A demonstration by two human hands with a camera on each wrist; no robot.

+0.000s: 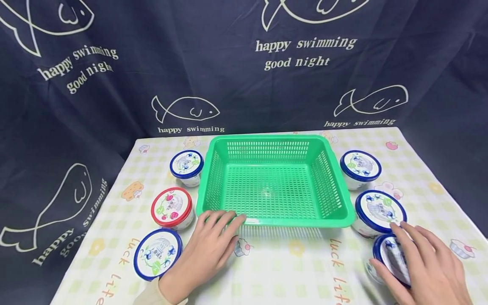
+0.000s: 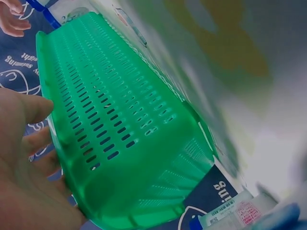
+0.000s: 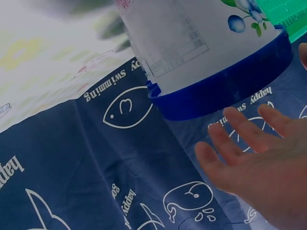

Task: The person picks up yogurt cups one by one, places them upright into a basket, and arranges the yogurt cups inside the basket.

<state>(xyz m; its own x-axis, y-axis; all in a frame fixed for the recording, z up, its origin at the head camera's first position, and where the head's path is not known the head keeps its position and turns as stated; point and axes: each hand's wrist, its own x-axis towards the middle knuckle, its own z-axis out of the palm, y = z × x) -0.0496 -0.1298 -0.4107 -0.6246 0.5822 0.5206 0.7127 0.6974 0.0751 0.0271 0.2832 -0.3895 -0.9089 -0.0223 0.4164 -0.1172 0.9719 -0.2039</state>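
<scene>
A green plastic basket point(image 1: 267, 222) with slotted walls stands mid-table, its inside bare. My left hand point(image 1: 209, 245) holds its near rim at the left corner, fingers hooked over the edge; in the left wrist view the thumb lies at the outer side. Over the nearest tub on the right, a white tub with a blue lid point(image 1: 392, 258), hovers my right hand point(image 1: 431, 262). Its fingers are spread and relaxed. From the right wrist view, the fingertips are apart from this tub's blue lid rim point(image 3: 230, 91).
Right of the basket stand two more blue-lidded tubs point(image 1: 381, 209), point(image 1: 360, 165). On the left are a red-lidded tub point(image 1: 171, 207), a blue-lidded tub point(image 1: 187, 165) behind it and another blue-lidded tub point(image 1: 158, 254) beside my left wrist. A dark curtain point(image 1: 244, 84) hangs behind the checked tablecloth point(image 1: 274, 271).
</scene>
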